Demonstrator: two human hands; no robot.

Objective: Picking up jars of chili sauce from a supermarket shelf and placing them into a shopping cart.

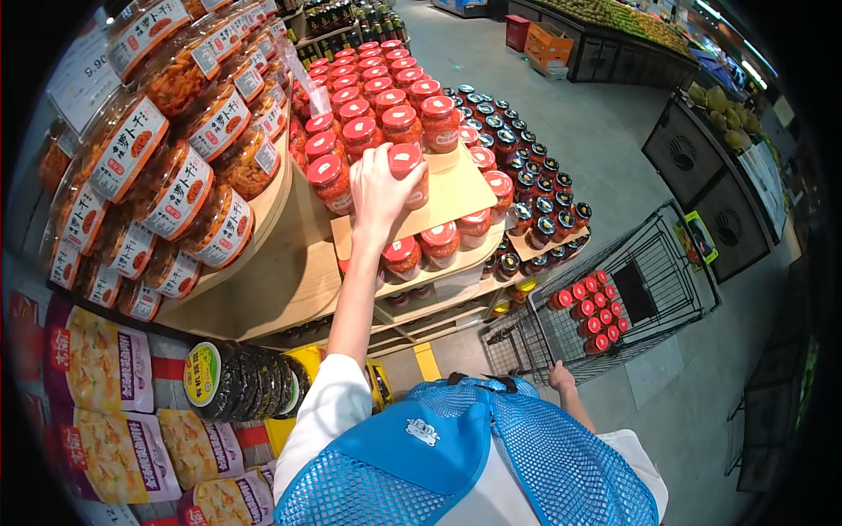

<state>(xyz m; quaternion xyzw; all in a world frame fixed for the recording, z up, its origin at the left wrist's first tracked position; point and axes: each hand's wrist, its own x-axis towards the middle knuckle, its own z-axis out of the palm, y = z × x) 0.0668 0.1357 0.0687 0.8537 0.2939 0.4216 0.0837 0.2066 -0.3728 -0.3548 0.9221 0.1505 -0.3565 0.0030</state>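
My left hand (382,191) reaches forward and grips a red-lidded glass jar (406,160) near its lid. The thumb lies over the right side of the lid and the fingers go round its left side. This jar is at the front of a display, on or just above a tan cardboard sheet (454,191); I cannot tell if it touches. Behind it stand rows of similar jars (359,131) with red contents. Low on the right, my right hand (561,377) is closed on the handle of a wire shopping cart (658,283). Several red-lidded jars (594,312) stand inside the cart.
Plastic tubs of pickled food (174,191) are stacked on a wooden shelf (289,263) at left. Below are purple-edged pouches (105,355) and round black packs (240,381). Dark-lidded jars (543,187) fill the display's right side. Produce stands (710,171) are beyond the cart.
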